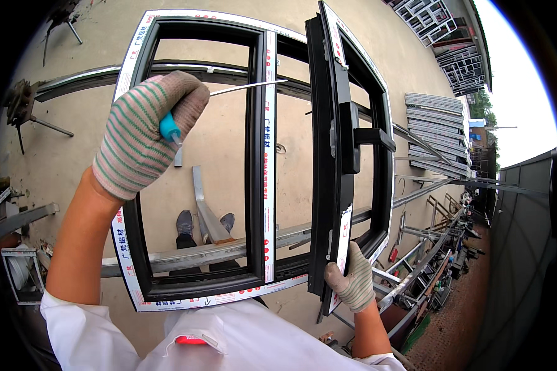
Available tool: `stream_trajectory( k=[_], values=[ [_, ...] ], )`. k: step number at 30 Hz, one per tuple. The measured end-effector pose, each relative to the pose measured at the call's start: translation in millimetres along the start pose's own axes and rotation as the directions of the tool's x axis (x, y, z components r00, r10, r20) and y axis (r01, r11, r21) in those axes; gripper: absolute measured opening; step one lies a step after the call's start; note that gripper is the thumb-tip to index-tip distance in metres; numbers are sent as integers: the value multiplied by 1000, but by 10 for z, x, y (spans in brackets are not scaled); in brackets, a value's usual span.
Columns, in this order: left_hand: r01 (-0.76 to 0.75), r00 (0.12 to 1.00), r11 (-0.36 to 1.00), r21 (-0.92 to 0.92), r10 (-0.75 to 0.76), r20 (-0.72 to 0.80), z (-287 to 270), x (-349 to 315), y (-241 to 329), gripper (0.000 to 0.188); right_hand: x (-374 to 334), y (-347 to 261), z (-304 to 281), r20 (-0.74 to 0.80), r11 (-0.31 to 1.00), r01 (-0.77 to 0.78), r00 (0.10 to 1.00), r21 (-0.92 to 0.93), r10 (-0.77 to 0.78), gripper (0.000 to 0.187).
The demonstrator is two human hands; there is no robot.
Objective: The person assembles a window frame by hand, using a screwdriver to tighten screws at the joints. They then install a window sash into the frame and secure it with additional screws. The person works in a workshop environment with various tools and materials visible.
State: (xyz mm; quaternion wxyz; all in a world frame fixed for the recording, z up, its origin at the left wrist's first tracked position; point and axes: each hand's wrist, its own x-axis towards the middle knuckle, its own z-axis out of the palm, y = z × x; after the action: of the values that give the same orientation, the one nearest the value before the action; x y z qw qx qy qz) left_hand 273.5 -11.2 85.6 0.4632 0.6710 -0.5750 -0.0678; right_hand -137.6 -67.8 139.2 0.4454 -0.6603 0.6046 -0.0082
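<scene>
Over the left side of a black window frame (255, 185), the gloved left hand (150, 128), fingers curled tight around a teal-handled screwdriver (247, 88), at right the open sash (329, 185), gloved right hand (354, 285) closed on its near end.

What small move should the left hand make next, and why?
Probably ease the screwdriver rightward toward the open sash: the left hand grips the tool with its shaft pointing that way, the tip appears short of the sash in this view, and the right hand holds the sash near its lower end.
</scene>
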Motion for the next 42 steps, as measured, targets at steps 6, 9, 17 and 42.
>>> stream_trajectory(
  k=[6,9,17,42],
  values=[
    [16,999,999,-34,-17,-42,512,807,-492,27,-8,-25,24,-51,999,20,998,-49,-23,59],
    [22,993,1000,10,-21,-113,699,1077,-736,34,15,-47,14,-43,994,37,998,-102,-42,57],
    [90,996,986,-139,-85,41,752,1395,-770,28,13,-112,48,-61,993,64,996,-100,-70,57],
    [-26,999,904,-426,13,-31,698,1499,-789,23,-86,-65,-174,-34,996,85,996,7,-85,105]
  ],
)
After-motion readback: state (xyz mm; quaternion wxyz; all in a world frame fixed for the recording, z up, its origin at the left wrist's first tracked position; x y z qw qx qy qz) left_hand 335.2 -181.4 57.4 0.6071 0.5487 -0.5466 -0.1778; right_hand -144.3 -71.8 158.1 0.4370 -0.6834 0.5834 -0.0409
